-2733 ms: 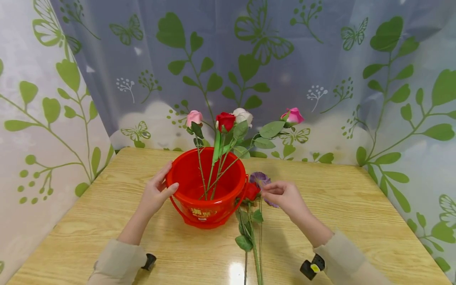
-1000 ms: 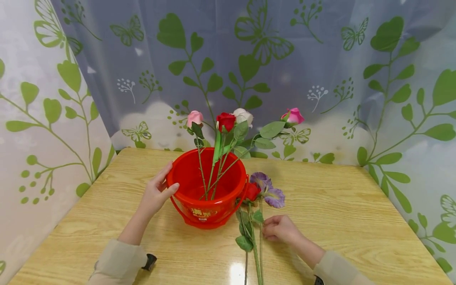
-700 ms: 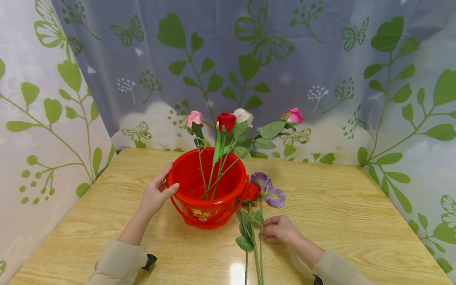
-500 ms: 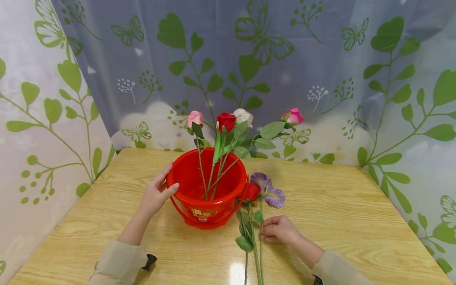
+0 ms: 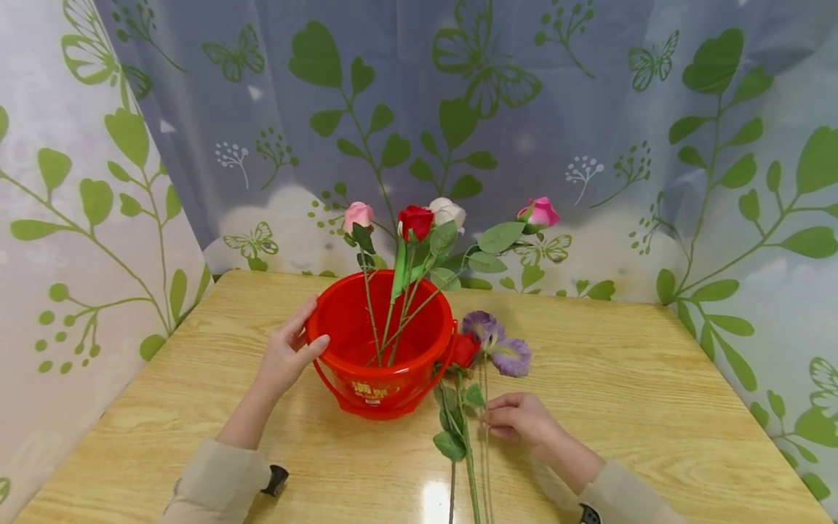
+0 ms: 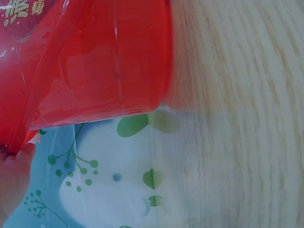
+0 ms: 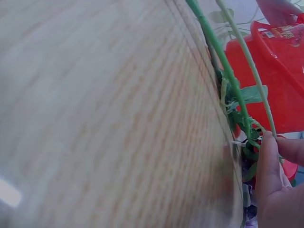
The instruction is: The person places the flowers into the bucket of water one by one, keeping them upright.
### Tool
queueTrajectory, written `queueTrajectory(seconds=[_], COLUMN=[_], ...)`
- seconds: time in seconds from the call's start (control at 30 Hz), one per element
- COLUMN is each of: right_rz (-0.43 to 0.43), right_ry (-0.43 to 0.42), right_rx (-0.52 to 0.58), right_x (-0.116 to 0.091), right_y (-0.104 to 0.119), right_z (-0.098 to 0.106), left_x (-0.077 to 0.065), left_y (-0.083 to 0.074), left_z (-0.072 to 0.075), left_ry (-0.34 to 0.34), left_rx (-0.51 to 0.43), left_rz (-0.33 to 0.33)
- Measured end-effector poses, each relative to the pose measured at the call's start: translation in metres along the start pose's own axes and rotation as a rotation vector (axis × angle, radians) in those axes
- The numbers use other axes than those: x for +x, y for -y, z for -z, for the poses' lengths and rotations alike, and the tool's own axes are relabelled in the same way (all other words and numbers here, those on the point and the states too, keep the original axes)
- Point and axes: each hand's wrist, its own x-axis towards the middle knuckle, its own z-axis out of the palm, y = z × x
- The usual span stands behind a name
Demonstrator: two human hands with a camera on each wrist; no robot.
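A red plastic bucket [image 5: 382, 393] stands on the wooden table, several artificial roses leaning in it. My left hand [image 5: 288, 353] holds its left rim, thumb over the edge and fingers along the outside; the left wrist view catches the hand [image 6: 14, 175] at the rim. To the right of the bucket lie a purple iris [image 5: 511, 356] and a red rose [image 5: 465, 351] with green stems. Between thumb and fingers, my right hand [image 5: 524, 421] pinches the iris's thin stem [image 5: 487, 466]. In the right wrist view this pale green stem [image 7: 249, 59] runs up from the fingertips.
Pink, red, white and magenta roses rise from the bucket, the magenta rose [image 5: 539, 212] reaching out to the right. Behind the table [image 5: 622, 378] hangs a patterned curtain [image 5: 556, 131]. The rose's leaves [image 5: 449, 445] lie close beside the right hand.
My right hand has come down from the flower heads to the iris stem and pinched it. Just now the iris has shifted slightly right and up. My left hand stays on the bucket.
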Motion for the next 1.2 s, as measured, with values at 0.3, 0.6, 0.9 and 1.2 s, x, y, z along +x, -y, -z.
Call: queueTrajectory(seconds=[0.3,0.6,0.9,1.2], right_rz=[0.037,0.069,0.092,0.135], right_ry=[0.019,-0.011,-0.069,-0.126], right_rx=[0.078,0.136,0.152,0.152], right_x=[-0.004,-0.008,-0.019,-0.030], right_y=[0.008,0.017,0.031,0.043], right_z=[0.008,0.015,0.016,0.017], left_x=[0.000,0.001,0.000,-0.001], left_y=[-0.003,-0.002,-0.003,-0.001], left_z=[0.000,0.000,-0.001,-0.001], left_ry=[0.001,0.011,0.001,0.005], left_rx=[-0.007,0.007,-0.007,-0.013], left_rz=[0.004,0.009,0.001,-0.008])
